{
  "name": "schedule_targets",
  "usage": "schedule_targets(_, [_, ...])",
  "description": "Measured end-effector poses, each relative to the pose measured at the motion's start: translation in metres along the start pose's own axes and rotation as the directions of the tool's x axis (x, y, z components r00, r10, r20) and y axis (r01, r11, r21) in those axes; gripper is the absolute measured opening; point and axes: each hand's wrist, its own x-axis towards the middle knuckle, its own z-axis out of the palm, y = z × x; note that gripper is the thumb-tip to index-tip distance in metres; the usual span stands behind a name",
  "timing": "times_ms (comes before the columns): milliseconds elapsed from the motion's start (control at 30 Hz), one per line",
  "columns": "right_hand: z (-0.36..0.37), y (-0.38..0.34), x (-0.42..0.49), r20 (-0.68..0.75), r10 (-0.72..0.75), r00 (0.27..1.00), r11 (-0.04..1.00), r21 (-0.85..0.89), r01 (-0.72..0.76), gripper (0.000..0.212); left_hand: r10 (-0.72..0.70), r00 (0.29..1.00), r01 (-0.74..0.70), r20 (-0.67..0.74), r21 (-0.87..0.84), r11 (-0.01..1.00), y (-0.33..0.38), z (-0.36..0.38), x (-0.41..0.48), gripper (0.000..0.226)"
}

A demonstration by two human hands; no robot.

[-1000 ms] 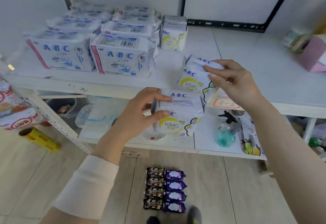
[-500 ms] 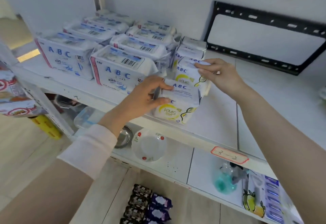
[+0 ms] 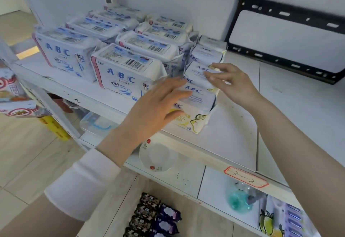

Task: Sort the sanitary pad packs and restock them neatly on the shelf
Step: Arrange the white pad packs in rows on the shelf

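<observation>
Three small yellow-trimmed packs (image 3: 197, 96) stand in a row on our shelf (image 3: 233, 134), beside the big blue packs (image 3: 121, 74). Our left hand (image 3: 155, 110) rests flat against the front one, fingers released; our right hand (image 3: 231, 80) pinches the middle pack (image 3: 197, 70).

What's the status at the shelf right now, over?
Left hand open, flat against front yellow pack. Right hand fingertips on second yellow pack. Both packs down on shelf. Nothing in the way.
</observation>
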Motion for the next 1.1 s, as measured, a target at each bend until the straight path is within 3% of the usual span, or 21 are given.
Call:
schedule_targets(100, [-0.002,0.002,-0.005,-0.016,-0.073,0.997,0.995,-0.066,0.072,0.024,0.081,0.997,-0.082,0.014,0.045,0.996,0.01,0.013,-0.001,0.042])
schedule_targets(333, [-0.002,-0.006,0.0,0.051,0.018,0.999,1.0,-0.008,-0.018,0.033,0.008,0.999,-0.006,-0.032,0.069,0.998,0.001,0.022,0.008,0.034])
schedule_targets(633, [0.003,-0.009,0.011,0.108,0.037,0.993,0.997,0.062,-0.044,0.037,0.003,1.0,-0.007,0.025,0.134,0.991,-0.005,0.02,0.013,0.037])
schedule_targets(900, [0.006,-0.007,0.012,0.098,-0.04,0.994,0.996,-0.076,0.048,0.034,0.004,0.999,-0.01,0.049,0.13,0.992,-0.001,0.017,0.015,0.037])
schedule_targets(1100, [0.007,-0.004,0.01,0.068,-0.094,0.993,0.993,-0.059,0.098,0.031,-0.006,1.0,0.002,0.028,0.146,0.989,0.002,0.017,0.015,0.046])
